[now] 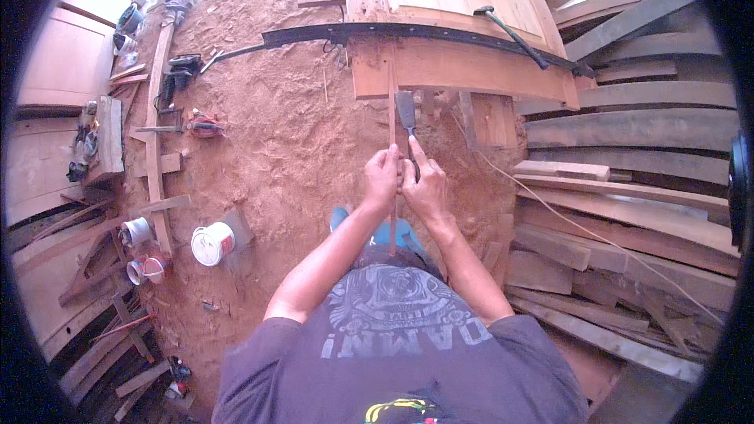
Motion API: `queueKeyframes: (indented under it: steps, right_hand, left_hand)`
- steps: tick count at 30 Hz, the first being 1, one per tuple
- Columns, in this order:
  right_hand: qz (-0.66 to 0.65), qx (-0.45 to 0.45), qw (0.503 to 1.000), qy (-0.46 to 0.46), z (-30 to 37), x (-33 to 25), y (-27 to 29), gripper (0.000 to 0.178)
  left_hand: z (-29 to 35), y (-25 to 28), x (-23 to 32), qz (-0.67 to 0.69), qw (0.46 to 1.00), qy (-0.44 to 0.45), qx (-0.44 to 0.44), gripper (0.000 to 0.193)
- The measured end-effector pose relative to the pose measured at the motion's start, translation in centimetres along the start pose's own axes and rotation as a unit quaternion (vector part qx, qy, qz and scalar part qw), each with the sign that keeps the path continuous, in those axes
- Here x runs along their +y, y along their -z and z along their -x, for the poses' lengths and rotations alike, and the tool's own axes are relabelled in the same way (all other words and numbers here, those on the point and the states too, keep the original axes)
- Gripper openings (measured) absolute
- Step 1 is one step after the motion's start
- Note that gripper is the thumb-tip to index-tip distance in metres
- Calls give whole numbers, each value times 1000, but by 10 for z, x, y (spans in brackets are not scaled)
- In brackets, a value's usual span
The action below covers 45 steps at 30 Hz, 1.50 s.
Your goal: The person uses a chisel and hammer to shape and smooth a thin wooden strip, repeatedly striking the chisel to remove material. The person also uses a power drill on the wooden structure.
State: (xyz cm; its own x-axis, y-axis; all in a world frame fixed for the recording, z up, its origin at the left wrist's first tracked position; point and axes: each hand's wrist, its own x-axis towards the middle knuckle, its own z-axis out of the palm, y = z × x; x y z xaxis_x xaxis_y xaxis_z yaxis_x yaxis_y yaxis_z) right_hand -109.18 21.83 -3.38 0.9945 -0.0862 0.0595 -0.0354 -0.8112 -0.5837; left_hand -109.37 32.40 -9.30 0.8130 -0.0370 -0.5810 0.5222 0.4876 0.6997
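A long, thin wooden strip (392, 118) runs from the edge of a wooden door (440, 71) down toward my waist. The fingers of my left hand (382, 177) are closed around it. Just beside, my right hand (425, 190) grips a wide-bladed chisel (405, 110), index finger stretched along its neck and blade pointing away from me. The blade lies alongside the strip's right side; whether they touch I cannot tell. Most of the chisel's handle is hidden in my palm, and the two hands are close together in front of my body.
Across the door lies a long black metal bar (424, 31); a hammer (514, 39) rests on the door. Stacked boards (620, 129) fill the right side, crossed by a pale cord (565, 198). White buckets (213, 243) stand on the dirt floor at left, near a long timber (157, 94).
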Motion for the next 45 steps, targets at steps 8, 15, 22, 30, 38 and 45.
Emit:
queueKeyframes:
  steps: [8,15,22,30,38,45]
  right_hand:
    - [5,-21,1000,1,1,-25,20,47]
    - [-53,-37,996,-60,-64,-31,9,45]
    - [2,-34,999,-23,-42,-30,10,45]
    - [9,-25,1000,0,-35,-22,-5,46]
    - [-124,54,991,-16,-58,36,-2,54]
    - [-17,13,998,-59,-76,107,78,48]
  left_hand:
    - [-9,1,12,-99,992,-82,-10,37]
    - [-2,4,14,57,996,54,-50,38]
    - [-21,0,-16,-66,992,-104,-13,35]
    - [-17,2,-10,-190,962,-191,48,34]
    - [-14,40,10,-255,951,-174,18,32]
    - [0,57,89,-73,986,-143,-39,38]
